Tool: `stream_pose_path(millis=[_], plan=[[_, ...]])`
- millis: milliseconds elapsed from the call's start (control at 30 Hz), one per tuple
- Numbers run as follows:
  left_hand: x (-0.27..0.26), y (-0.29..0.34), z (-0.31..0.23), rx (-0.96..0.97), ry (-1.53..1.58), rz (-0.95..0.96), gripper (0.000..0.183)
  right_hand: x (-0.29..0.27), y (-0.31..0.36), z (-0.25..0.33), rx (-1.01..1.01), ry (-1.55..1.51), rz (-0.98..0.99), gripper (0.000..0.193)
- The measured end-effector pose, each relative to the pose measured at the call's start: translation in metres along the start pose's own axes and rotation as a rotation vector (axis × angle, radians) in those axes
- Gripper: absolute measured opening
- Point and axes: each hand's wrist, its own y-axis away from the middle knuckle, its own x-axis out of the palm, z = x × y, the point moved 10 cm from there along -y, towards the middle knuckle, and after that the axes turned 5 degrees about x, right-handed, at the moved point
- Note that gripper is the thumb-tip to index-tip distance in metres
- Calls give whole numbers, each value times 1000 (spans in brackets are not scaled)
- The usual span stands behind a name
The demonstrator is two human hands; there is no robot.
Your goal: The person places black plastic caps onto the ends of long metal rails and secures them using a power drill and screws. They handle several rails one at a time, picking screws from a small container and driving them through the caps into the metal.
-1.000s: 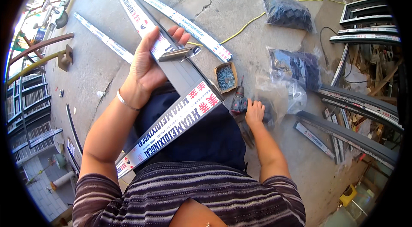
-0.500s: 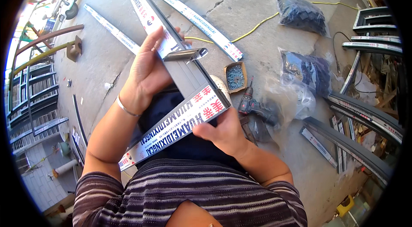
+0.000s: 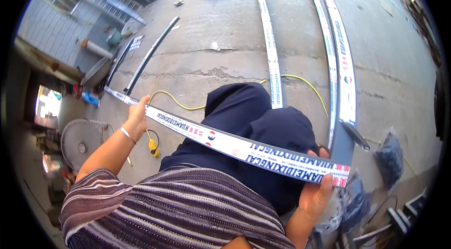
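A long metal frame profile (image 3: 225, 148) with white printed film lies across my lap. Toward its left part, my left hand (image 3: 137, 116) is closed around it. My right hand (image 3: 315, 197) grips its right end from the near side, thumb against the edge and fingertips on the far side. At that end it meets a second film-covered profile (image 3: 346, 79) at a corner, stretching away from me with a bare grey part near the joint. A small dark metal piece (image 3: 355, 136) sticks out across that bare part.
Other film-covered profiles (image 3: 268, 32) lie on the concrete floor ahead. A yellow cable (image 3: 176, 101) runs across it, with a yellow plug (image 3: 153, 146) near my left arm. A round fan (image 3: 87, 145) stands at left. Bags of dark parts (image 3: 390, 159) lie at right.
My left hand has left the second profile and now holds the crossing one farther left. My right hand stays at the corner. The view has swung left.
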Motion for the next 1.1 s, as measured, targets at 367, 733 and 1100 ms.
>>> stream_pose_path(millis=[367,733,1100], plan=[[65,10,103,-543,703,71,35,-4,2,-6,68,13,33,67],[38,-72,97,-417,544,193,29,65,-17,43,-24,142,216,70],[74,-63,45,-429,487,409,44,126,-82,36,328,-134,844,106]])
